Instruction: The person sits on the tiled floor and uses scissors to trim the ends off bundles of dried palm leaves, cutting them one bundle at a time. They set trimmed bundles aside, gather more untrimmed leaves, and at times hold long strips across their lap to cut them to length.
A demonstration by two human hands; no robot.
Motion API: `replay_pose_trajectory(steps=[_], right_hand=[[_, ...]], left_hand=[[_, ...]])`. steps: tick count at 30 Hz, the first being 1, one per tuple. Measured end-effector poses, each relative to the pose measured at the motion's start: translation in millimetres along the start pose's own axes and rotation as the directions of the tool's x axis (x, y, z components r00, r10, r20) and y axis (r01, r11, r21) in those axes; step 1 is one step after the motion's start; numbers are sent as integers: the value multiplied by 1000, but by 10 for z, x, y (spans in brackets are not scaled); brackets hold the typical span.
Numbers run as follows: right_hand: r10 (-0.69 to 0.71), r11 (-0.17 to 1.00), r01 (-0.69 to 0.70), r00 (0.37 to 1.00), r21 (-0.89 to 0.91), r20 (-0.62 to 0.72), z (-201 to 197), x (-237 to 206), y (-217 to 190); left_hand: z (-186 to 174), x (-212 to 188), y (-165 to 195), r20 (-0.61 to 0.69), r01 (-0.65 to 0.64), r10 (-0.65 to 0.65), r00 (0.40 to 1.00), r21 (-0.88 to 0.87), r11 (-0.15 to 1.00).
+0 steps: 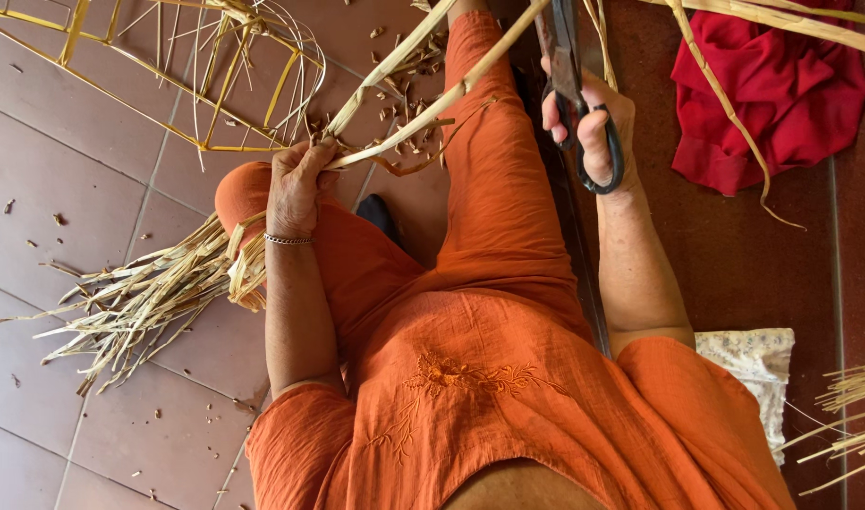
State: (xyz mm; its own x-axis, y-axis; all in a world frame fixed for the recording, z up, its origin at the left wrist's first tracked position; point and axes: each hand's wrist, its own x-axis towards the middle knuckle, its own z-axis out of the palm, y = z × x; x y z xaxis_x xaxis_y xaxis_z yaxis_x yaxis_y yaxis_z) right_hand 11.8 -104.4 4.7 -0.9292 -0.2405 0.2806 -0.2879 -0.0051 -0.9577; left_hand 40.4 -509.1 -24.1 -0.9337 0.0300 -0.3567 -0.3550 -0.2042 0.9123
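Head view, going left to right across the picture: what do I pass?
Pile of dry cane strips on the tiles → left hand gripping cane strips → black scissors in the right hand → red cloth.

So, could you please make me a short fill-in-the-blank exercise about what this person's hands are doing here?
1. The right hand holds a pair of black-handled ____.
2. The left hand grips pale cane strips and wears a thin ____ at the wrist.
3. A crumpled cloth on the floor is ____ in colour.

Missing words: scissors; bracelet; red
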Motion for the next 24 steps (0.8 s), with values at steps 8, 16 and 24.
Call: replay_pose_trajectory(steps=[8, 16, 24], right_hand=[[8, 984, 5, 997, 178, -71, 56, -168, 66], [-22, 998, 19, 999, -68, -50, -30, -220, -67], [-14, 996, 13, 1000, 88, 11, -32, -304, -51]], left_hand=[[-22, 28, -51, -59, -5, 0, 998, -79, 997], [-35, 37, -73, -70, 43, -45, 997, -20, 999], [-71, 111, -124, -105, 66, -60, 993, 60, 996]])
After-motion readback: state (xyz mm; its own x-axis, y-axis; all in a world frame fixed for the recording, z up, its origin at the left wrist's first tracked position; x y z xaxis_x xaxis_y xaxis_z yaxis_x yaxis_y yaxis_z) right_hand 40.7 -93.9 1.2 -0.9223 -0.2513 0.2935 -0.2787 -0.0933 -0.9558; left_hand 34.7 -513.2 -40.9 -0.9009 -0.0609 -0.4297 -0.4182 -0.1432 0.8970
